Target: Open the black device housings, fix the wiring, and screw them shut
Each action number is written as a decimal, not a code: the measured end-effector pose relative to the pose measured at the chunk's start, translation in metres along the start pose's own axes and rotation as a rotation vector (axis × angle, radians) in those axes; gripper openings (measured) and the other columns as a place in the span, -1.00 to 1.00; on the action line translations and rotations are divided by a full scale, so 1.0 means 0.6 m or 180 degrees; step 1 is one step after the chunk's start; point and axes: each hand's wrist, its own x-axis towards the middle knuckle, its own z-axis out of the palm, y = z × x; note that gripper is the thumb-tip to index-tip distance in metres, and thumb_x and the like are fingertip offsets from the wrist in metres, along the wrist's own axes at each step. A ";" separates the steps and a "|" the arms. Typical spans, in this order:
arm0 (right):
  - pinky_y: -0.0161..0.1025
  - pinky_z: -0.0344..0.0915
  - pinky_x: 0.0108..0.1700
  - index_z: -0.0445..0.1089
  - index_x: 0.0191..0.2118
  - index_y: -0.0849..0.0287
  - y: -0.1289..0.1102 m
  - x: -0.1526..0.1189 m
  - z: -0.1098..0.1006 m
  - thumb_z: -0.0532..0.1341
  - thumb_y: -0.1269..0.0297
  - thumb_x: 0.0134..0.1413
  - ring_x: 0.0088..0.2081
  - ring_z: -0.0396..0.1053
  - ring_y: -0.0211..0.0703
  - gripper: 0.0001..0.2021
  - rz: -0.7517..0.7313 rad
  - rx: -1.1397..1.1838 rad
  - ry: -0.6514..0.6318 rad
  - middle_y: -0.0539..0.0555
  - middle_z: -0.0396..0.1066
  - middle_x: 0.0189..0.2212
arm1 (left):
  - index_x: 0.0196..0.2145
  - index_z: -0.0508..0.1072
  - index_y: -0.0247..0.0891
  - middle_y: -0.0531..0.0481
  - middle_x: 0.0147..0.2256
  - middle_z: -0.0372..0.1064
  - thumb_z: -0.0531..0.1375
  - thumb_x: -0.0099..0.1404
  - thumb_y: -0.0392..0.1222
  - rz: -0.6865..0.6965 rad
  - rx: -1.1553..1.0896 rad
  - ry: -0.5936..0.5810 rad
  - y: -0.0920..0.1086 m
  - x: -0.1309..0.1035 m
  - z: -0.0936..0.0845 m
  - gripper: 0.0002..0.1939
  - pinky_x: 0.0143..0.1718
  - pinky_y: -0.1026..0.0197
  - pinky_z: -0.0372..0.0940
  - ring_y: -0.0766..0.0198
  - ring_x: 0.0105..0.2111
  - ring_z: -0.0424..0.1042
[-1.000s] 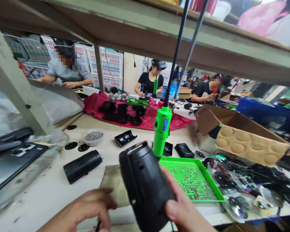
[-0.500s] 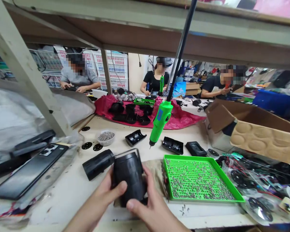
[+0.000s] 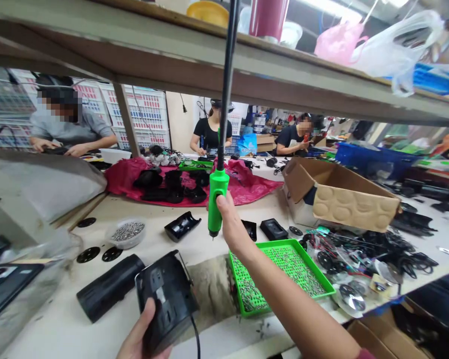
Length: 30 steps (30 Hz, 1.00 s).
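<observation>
My left hand [image 3: 145, 326] holds a black plastic housing [image 3: 168, 294] tilted above the bench near its front, and a black cable hangs from it. My right hand [image 3: 228, 217] is wrapped round the green electric screwdriver [image 3: 217, 199], its thumb at the switch. The tool hangs upright from a black cord, its tip pointing down above the bench. Left of the housing lies a black cylinder [image 3: 110, 286]. A green tray [image 3: 284, 274] full of small screws lies partly behind my right forearm. A clear bowl [image 3: 126, 233] holds more screws.
Black shells [image 3: 182, 227] and a black square part [image 3: 274, 230] lie farther back. A pink plastic sheet [image 3: 123, 182] carries black parts. Right are a cardboard box [image 3: 355, 204] and tangled wires. A shelf [image 3: 314, 85] crosses overhead. Several people sit across the bench.
My right hand has left the housing and taken hold of the green screwdriver, which now hangs more upright. My left hand alone holds the housing, now turned. The view has shifted to the right.
</observation>
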 end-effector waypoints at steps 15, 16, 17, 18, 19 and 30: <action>-0.11 0.34 -0.23 0.42 -0.12 0.09 -0.011 -0.079 -0.016 0.22 -0.29 -0.03 -0.43 0.32 -0.18 -0.44 0.0221 0.0910 0.0107 -0.01 0.39 -0.47 | 0.09 0.43 -0.17 -0.11 -0.17 0.58 0.50 -0.29 -0.01 0.0410 0.0602 0.0345 -0.036 -0.010 -0.018 -0.09 -0.07 -0.07 0.44 -0.24 0.00 0.44; -0.12 0.35 -0.21 0.40 -0.10 0.07 -0.012 -0.086 -0.017 0.34 -0.14 -0.07 -0.39 0.35 -0.18 -0.52 0.0271 0.0814 0.0021 -0.02 0.41 -0.43 | 0.10 0.42 -0.17 -0.11 -0.16 0.58 0.50 -0.28 -0.01 0.0417 0.0642 0.0382 -0.036 -0.012 -0.013 -0.08 -0.08 -0.06 0.45 -0.24 0.01 0.44; -0.12 0.36 -0.20 0.39 -0.10 0.05 -0.016 -0.093 -0.017 0.40 0.01 -0.09 -0.38 0.37 -0.19 -0.57 0.0332 0.0779 -0.0001 -0.03 0.41 -0.42 | 0.12 0.40 -0.17 -0.11 -0.14 0.57 0.50 -0.27 0.00 0.0435 0.0688 0.0410 -0.037 -0.014 -0.007 -0.07 -0.09 -0.05 0.45 -0.23 0.00 0.44; -0.14 0.37 -0.22 0.38 -0.11 0.03 -0.021 -0.099 -0.014 0.41 0.12 -0.08 -0.42 0.37 -0.22 -0.61 0.0372 0.0843 0.0044 -0.06 0.40 -0.45 | 0.14 0.38 -0.15 -0.11 -0.13 0.57 0.49 -0.25 -0.01 0.0458 0.0740 0.0423 -0.038 -0.016 0.000 -0.06 -0.10 -0.05 0.45 -0.22 -0.01 0.45; -0.16 0.38 -0.27 0.37 -0.13 0.03 -0.029 -0.103 -0.009 0.39 0.15 -0.04 -0.48 0.34 -0.25 -0.67 0.0344 0.1008 0.0136 -0.10 0.36 -0.51 | 0.16 0.36 -0.14 -0.11 -0.13 0.57 0.49 -0.24 -0.02 0.0487 0.0794 0.0413 -0.040 -0.018 0.008 -0.05 -0.12 -0.04 0.46 -0.21 -0.04 0.47; -0.31 0.30 -0.55 0.39 -0.22 0.03 -0.065 -0.105 0.042 0.33 -0.02 -0.03 -0.67 0.18 -0.33 -0.69 -0.0444 0.1766 0.0773 -0.14 0.24 -0.63 | 0.21 0.27 -0.19 -0.05 -0.23 0.58 0.47 -0.18 -0.10 0.0820 0.1072 0.0380 -0.047 -0.010 0.034 -0.03 -0.28 0.13 0.48 -0.04 -0.17 0.54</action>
